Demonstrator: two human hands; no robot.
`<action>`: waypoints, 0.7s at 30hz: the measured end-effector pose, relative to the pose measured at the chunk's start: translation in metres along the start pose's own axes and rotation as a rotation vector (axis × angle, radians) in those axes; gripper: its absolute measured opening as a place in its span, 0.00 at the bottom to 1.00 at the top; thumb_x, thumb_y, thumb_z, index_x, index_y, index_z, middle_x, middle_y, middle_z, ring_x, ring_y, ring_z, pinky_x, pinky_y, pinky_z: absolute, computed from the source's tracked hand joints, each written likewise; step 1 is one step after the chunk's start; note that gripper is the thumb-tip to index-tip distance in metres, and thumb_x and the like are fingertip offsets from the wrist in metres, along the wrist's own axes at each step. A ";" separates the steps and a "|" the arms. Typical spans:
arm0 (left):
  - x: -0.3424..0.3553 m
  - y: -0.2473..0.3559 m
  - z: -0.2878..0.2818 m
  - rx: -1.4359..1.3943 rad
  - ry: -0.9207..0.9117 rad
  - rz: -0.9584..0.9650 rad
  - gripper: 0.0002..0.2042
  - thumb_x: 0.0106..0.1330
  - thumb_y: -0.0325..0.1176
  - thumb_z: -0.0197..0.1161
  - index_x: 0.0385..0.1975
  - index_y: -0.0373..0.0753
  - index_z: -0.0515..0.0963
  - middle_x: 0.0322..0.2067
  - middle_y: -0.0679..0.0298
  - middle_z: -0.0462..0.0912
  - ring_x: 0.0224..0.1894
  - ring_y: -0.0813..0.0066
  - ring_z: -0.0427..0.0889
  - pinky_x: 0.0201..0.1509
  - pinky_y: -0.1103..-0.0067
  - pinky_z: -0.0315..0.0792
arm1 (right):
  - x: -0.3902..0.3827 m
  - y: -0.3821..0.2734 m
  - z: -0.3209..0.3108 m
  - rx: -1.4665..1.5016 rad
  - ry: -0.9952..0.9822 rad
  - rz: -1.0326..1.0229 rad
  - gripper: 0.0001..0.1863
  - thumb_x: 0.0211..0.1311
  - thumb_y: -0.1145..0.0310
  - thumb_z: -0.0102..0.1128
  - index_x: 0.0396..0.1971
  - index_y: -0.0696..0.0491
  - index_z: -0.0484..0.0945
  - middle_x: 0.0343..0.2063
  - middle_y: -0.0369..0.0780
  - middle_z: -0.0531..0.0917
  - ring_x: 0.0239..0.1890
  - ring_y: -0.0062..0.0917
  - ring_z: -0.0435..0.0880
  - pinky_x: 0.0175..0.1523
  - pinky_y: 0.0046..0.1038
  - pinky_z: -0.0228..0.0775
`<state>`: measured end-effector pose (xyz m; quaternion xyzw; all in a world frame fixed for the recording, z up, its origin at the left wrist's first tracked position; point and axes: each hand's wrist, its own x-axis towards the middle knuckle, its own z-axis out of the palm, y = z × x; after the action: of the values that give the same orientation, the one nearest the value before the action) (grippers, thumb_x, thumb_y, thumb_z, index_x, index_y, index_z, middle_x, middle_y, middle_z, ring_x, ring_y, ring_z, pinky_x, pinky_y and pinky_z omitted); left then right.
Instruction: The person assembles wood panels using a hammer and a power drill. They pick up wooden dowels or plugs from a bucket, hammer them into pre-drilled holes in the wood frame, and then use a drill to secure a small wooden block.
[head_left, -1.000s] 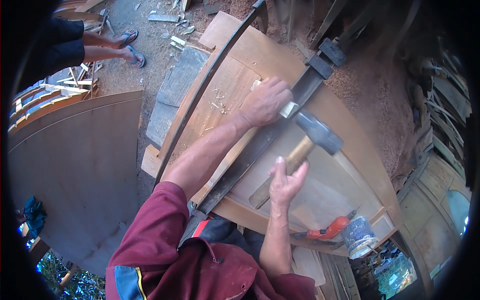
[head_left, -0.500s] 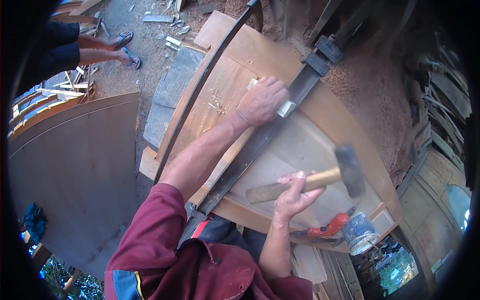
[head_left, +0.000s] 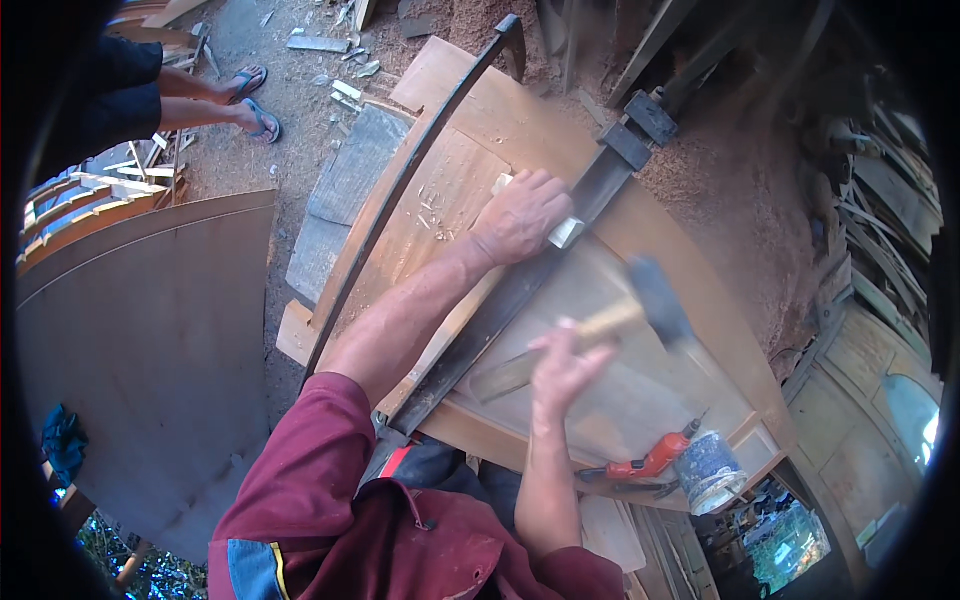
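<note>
My left hand (head_left: 522, 212) is closed around a short pale wooden block (head_left: 566, 233), held at the edge of a long dark metal clamp bar (head_left: 460, 355) lying across a curved wooden panel (head_left: 710, 300). My right hand (head_left: 568, 365) grips the wooden handle of a hammer (head_left: 657, 302); hammer and fingers are motion-blurred, with the head to the right of and below the block. Wood shavings (head_left: 430, 210) lie beside my left hand. Another curved metal clamp (head_left: 405, 180) crosses the panel at left.
An orange power tool (head_left: 650, 458) and a stained bucket (head_left: 710, 465) sit at the panel's lower right. A large board (head_left: 140, 330) stands left. Another person's feet (head_left: 247, 115) are at upper left. Scrap wood (head_left: 325, 42) and sawdust surround the work.
The hammer has swung from near the block out to the right and is now moving, blurred, slightly back toward upper left. My left hand stays on the block.
</note>
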<state>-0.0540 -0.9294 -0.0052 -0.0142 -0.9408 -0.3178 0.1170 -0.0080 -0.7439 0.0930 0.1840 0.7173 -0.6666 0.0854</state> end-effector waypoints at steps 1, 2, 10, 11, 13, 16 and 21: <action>0.002 0.001 0.000 -0.005 0.000 0.007 0.11 0.53 0.32 0.65 0.36 0.42 0.74 0.37 0.61 0.75 0.40 0.61 0.74 0.45 0.69 0.68 | 0.006 0.005 0.001 -0.257 -0.171 0.091 0.15 0.65 0.79 0.56 0.47 0.59 0.61 0.25 0.39 0.75 0.17 0.20 0.76 0.22 0.23 0.71; 0.001 0.000 0.000 -0.008 -0.001 0.006 0.11 0.53 0.32 0.65 0.36 0.42 0.74 0.37 0.61 0.75 0.40 0.61 0.74 0.45 0.69 0.68 | 0.010 0.006 0.001 -0.520 -0.343 0.185 0.15 0.65 0.79 0.57 0.46 0.59 0.62 0.24 0.38 0.75 0.18 0.19 0.77 0.22 0.23 0.70; -0.002 -0.003 -0.002 -0.011 -0.019 0.006 0.11 0.54 0.32 0.65 0.36 0.41 0.74 0.37 0.61 0.75 0.40 0.62 0.74 0.44 0.69 0.67 | -0.004 -0.004 0.000 0.032 -0.015 0.043 0.20 0.65 0.80 0.56 0.52 0.60 0.58 0.29 0.39 0.72 0.18 0.17 0.74 0.22 0.21 0.70; 0.000 -0.003 -0.001 -0.001 -0.001 0.016 0.10 0.54 0.32 0.63 0.35 0.42 0.74 0.37 0.61 0.75 0.40 0.62 0.74 0.45 0.69 0.67 | -0.004 0.007 0.006 -0.053 -0.052 0.094 0.19 0.64 0.80 0.56 0.52 0.60 0.59 0.28 0.38 0.73 0.18 0.18 0.75 0.22 0.22 0.71; -0.001 -0.004 -0.002 0.008 -0.018 0.011 0.10 0.55 0.33 0.62 0.35 0.42 0.73 0.37 0.61 0.75 0.40 0.62 0.74 0.45 0.69 0.67 | 0.006 0.010 -0.003 -0.274 -0.214 0.186 0.19 0.64 0.79 0.57 0.51 0.60 0.60 0.27 0.38 0.74 0.19 0.18 0.75 0.22 0.21 0.71; -0.005 0.000 -0.001 -0.001 -0.037 -0.021 0.07 0.57 0.33 0.59 0.35 0.42 0.73 0.37 0.61 0.75 0.41 0.63 0.74 0.46 0.69 0.66 | 0.012 0.000 -0.028 -0.470 -0.415 0.229 0.18 0.64 0.79 0.57 0.50 0.58 0.61 0.27 0.37 0.75 0.19 0.18 0.77 0.23 0.21 0.71; 0.002 0.002 -0.013 0.042 -0.088 -0.007 0.08 0.58 0.33 0.58 0.36 0.41 0.74 0.38 0.60 0.75 0.42 0.63 0.74 0.48 0.70 0.66 | 0.007 -0.010 -0.079 -0.208 -0.233 0.122 0.17 0.66 0.79 0.55 0.50 0.56 0.61 0.26 0.38 0.73 0.18 0.20 0.75 0.24 0.25 0.73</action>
<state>-0.0527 -0.9357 0.0069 -0.0226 -0.9515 -0.2975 0.0749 -0.0086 -0.6650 0.1075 0.1387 0.7553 -0.5990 0.2269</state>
